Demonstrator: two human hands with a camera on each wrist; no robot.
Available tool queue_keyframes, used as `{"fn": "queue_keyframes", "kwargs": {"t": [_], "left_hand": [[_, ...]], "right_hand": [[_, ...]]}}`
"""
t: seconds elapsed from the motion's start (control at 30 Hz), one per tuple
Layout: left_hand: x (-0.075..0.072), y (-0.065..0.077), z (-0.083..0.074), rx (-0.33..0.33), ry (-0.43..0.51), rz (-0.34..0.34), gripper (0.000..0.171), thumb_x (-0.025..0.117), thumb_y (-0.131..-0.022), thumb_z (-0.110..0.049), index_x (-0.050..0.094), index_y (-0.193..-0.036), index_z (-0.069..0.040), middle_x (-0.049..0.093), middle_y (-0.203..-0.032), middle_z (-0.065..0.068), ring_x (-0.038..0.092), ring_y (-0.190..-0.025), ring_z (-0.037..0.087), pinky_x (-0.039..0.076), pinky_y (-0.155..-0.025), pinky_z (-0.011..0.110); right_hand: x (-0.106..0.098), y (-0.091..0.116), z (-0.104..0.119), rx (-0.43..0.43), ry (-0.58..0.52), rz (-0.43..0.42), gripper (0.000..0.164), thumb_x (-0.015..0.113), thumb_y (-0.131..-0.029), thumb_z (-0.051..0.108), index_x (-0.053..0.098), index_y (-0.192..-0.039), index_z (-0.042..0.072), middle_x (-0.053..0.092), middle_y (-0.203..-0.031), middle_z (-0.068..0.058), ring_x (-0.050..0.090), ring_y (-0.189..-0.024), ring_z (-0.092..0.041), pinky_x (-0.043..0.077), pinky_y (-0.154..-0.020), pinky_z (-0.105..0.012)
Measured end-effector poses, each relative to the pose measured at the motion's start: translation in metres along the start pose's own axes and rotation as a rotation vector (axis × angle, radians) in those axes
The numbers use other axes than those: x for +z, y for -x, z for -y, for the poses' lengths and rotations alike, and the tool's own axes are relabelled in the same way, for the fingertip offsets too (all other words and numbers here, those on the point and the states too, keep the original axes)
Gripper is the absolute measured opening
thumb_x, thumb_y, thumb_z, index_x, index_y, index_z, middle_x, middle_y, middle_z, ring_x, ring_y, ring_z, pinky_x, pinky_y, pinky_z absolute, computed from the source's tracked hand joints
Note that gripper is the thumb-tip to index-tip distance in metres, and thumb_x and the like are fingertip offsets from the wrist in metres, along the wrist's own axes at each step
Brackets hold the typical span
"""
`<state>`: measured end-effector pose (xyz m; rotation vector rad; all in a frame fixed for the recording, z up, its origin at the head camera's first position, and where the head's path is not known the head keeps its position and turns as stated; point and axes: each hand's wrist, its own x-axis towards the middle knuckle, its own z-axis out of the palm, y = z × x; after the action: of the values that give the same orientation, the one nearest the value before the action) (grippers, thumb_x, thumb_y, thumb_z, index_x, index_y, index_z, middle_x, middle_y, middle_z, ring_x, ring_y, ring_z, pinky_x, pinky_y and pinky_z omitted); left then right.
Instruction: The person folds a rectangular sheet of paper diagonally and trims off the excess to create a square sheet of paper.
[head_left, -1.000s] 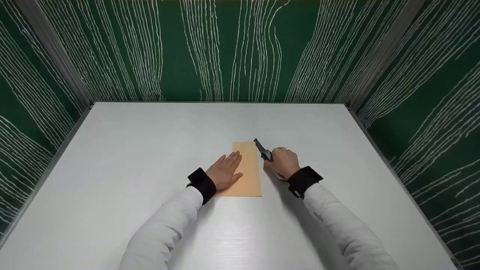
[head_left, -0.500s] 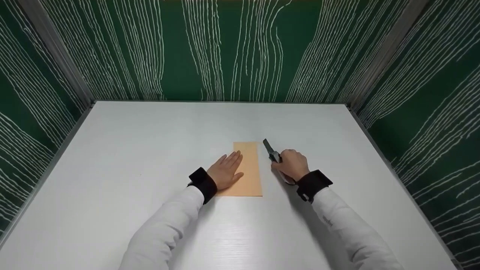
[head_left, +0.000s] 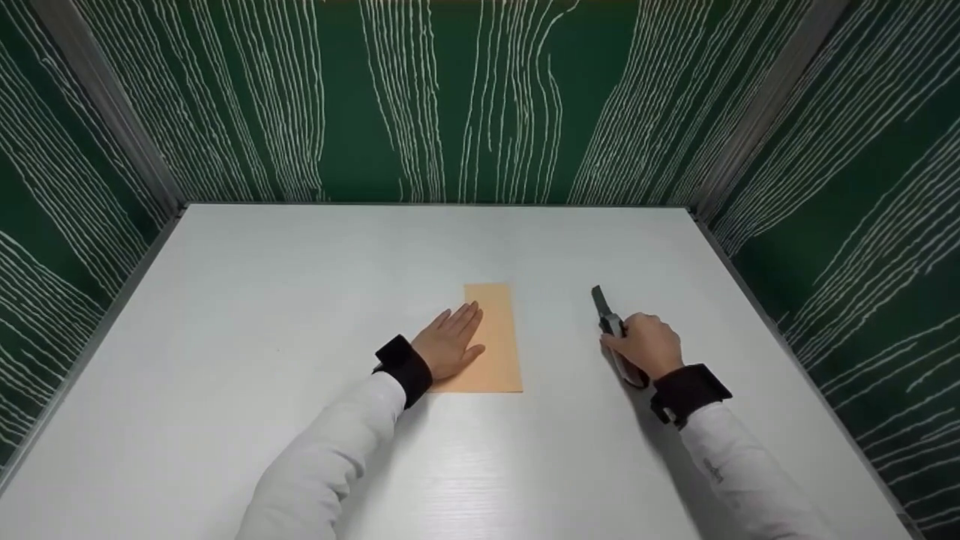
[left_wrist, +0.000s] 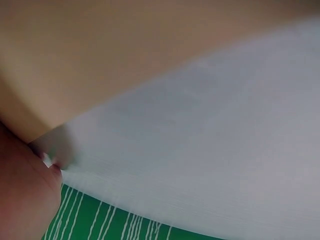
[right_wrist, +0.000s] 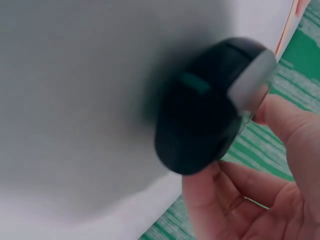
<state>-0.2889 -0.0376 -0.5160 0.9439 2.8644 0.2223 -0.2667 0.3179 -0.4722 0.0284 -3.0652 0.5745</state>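
My left hand (head_left: 448, 346) lies flat on an orange-tan sheet of paper (head_left: 499, 337), fingers straight and thumb spread. In the left wrist view the near paper (left_wrist: 115, 55) is blurred, with part of the hand (left_wrist: 27, 190) at the lower left. Well to the right of the sheet, my right hand (head_left: 646, 343) grips a utility knife (head_left: 613, 325) with a grey and black handle. Its dark blade (head_left: 600, 301) points away from me. The right wrist view shows the black rounded handle end (right_wrist: 195, 115) between thumb and fingers; the blade is hidden there.
A white table (head_left: 300, 285) carries the sheet. Green panels (head_left: 360, 105) with white wavy lines stand behind it and at both sides, joined by grey metal posts (head_left: 772, 97). Black bands (head_left: 690, 391) are strapped round both wrists over white sleeves.
My right hand has moved right and slightly towards me with the utility knife, from beside the sheet's far right corner to well away from it. The left hand and the paper stay in place.
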Motion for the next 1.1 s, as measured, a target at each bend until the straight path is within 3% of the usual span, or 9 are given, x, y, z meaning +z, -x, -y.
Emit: {"fn": "queue_keyframes", "kwargs": {"t": [0.47, 0.63, 0.9, 1.1], "left_hand": [[0.0, 0.001, 0.0, 0.007, 0.012, -0.02, 0.067, 0.035, -0.111, -0.041, 0.02, -0.163, -0.002, 0.019, -0.173, 0.013, 0.019, -0.162, 0.027, 0.018, -0.132, 0.043], [-0.002, 0.003, -0.002, 0.006, 0.032, -0.009, 0.067, 0.035, -0.111, -0.04, 0.019, -0.164, -0.002, 0.018, -0.173, 0.014, 0.017, -0.162, 0.027, 0.016, -0.133, 0.043], [-0.02, 0.01, -0.012, -0.013, 0.021, 0.043, 0.065, 0.034, -0.112, -0.039, 0.019, -0.163, -0.002, 0.018, -0.173, 0.014, 0.018, -0.162, 0.027, 0.016, -0.133, 0.043], [-0.021, 0.01, -0.012, -0.017, 0.022, 0.031, 0.065, 0.036, -0.111, -0.038, 0.022, -0.163, -0.001, 0.02, -0.173, 0.014, 0.02, -0.162, 0.028, 0.018, -0.132, 0.044]], "right_hand": [[-0.024, 0.015, -0.049, 0.084, 0.016, -0.001, 0.039, 0.071, -0.092, 0.03, 0.058, -0.067, 0.004, 0.054, -0.055, -0.002, 0.049, -0.049, -0.016, 0.037, -0.044, -0.028], [-0.026, 0.016, -0.054, 0.095, 0.008, 0.013, 0.038, 0.071, -0.093, 0.03, 0.061, -0.07, 0.001, 0.056, -0.056, -0.003, 0.049, -0.049, -0.016, 0.038, -0.044, -0.028], [-0.026, 0.017, -0.055, 0.084, 0.011, 0.009, 0.038, 0.071, -0.092, 0.03, 0.063, -0.072, -0.001, 0.062, -0.06, -0.009, 0.053, -0.052, -0.018, 0.039, -0.045, -0.028], [-0.027, 0.017, -0.055, 0.083, 0.01, 0.01, 0.04, 0.071, -0.092, 0.034, 0.061, -0.07, 0.001, 0.06, -0.059, -0.006, 0.051, -0.052, -0.017, 0.038, -0.045, -0.028]]}}
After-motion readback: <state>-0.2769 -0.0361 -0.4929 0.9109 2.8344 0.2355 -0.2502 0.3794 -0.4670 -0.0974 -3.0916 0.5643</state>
